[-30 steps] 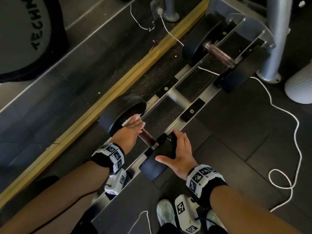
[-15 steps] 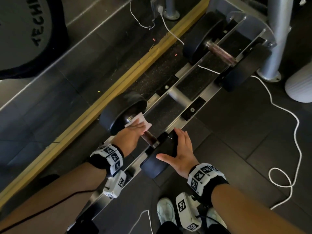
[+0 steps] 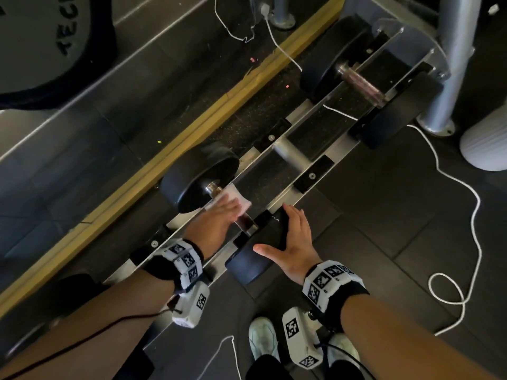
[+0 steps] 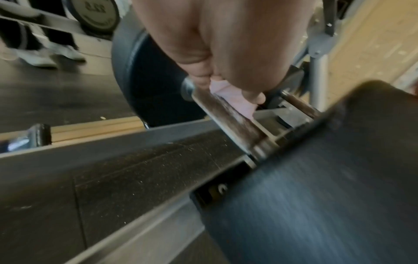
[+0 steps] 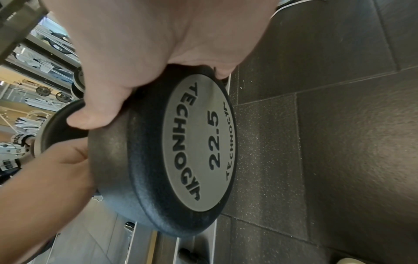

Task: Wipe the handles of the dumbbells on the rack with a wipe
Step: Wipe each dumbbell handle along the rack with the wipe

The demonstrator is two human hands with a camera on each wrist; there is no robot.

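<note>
A black 22.5 dumbbell [image 3: 200, 182] lies across the low metal rack [image 3: 285, 198]. My left hand [image 3: 227, 209] grips a white wipe [image 3: 240, 200] wrapped over the dumbbell's handle [image 3: 245, 224], about halfway along. In the left wrist view the fingers [image 4: 199, 78] curl round the wipe [image 4: 233, 101] on the handle [image 4: 228, 123]. My right hand [image 3: 293, 234] rests flat on the near head [image 3: 252, 264], fingers straight and thumb spread; the right wrist view shows it on the head [image 5: 199, 148]. A second dumbbell [image 3: 359, 80] lies further along the rack.
A rack slot [image 3: 290, 149] between the two dumbbells holds nothing. A white cable [image 3: 477, 215] loops over the dark floor at right. A grey post [image 3: 450, 64] and a white ribbed object [image 3: 488, 144] stand beyond. A yellow strip [image 3: 164, 165] runs behind the rack. My shoes [image 3: 263, 341] are below.
My left hand has slid the wipe along the handle away from the far head, baring the handle's far end. The right hand has stayed on the near head.
</note>
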